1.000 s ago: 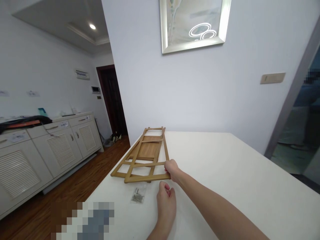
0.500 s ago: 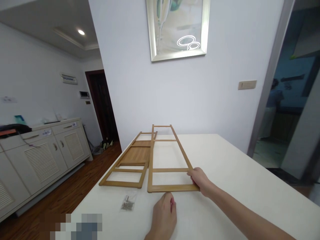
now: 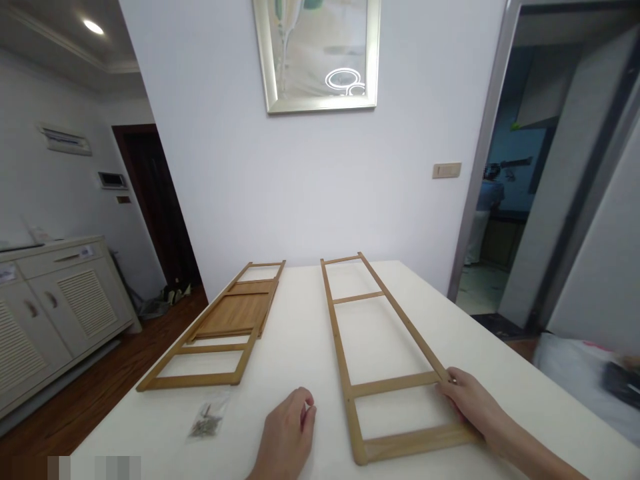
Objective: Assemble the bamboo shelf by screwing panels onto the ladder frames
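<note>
My right hand [image 3: 467, 403] is closed round the right rail of a wooden ladder-like frame [image 3: 340, 340], near its closest corner. Thin crossbars join this frame's two long rails, and it lies slanting over the white table. Beside its left rail, my left hand [image 3: 287, 430] rests loosely curled, apart from the frame, with nothing visible in it. A second wooden frame [image 3: 195, 381] lies at the table's left, with slatted wooden panels [image 3: 230, 310] stacked on it. Just in front of that frame is a small clear bag of metal screws [image 3: 207, 421].
The white table [image 3: 295, 320] reaches to the wall, where a framed picture [image 3: 320, 105] hangs. A louvred cabinet [image 3: 75, 293] stands left, beyond the table edge. Through the right doorway, a person [image 3: 487, 207] stands in another room. A pale bag [image 3: 575, 367] lies at the right.
My right hand has moved the held frame to the right and nearer, opening a gap from the second frame. The view has turned rightward. My left hand stays curled.
</note>
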Demonstrator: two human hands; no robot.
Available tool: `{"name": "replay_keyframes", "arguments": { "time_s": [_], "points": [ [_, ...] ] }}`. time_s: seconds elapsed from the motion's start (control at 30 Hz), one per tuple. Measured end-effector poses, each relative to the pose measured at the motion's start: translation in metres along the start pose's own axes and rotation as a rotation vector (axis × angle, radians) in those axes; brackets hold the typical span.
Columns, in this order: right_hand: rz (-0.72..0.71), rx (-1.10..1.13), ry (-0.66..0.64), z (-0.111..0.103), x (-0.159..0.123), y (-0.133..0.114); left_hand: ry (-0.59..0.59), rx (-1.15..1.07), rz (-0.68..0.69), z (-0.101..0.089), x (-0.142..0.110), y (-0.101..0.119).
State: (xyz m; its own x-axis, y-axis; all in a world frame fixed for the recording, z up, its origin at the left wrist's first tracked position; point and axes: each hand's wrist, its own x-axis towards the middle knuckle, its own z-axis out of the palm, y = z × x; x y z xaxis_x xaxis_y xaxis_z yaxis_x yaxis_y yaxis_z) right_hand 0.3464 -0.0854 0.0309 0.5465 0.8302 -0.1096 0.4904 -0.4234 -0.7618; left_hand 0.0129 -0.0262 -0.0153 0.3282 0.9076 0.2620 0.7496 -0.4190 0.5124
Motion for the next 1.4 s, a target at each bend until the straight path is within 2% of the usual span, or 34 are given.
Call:
{"name": "replay_keyframes", "arguments": {
  "time_s": [0.23, 0.53, 1.13, 1.4],
  "points": [
    [-0.004, -0.004, -0.066, 0.004, 0.0, 0.004, -0.043, -0.095, 0.012, -0.007, -0.003, 0.008],
    [-0.048, -0.188, -0.042, 0.008, 0.005, 0.009, -0.078, -0.093, 0.03, -0.015, -0.004, 0.014],
    [-0.031, -0.294, -0.044, 0.009, -0.001, 0.006, -0.093, -0.079, 0.023, -0.018, -0.004, 0.013],
    [-0.12, -0.526, -0.059, 0.01, -0.01, 0.008, -0.083, -0.073, 0.052, -0.016, -0.004, 0.013]
  ]
}}
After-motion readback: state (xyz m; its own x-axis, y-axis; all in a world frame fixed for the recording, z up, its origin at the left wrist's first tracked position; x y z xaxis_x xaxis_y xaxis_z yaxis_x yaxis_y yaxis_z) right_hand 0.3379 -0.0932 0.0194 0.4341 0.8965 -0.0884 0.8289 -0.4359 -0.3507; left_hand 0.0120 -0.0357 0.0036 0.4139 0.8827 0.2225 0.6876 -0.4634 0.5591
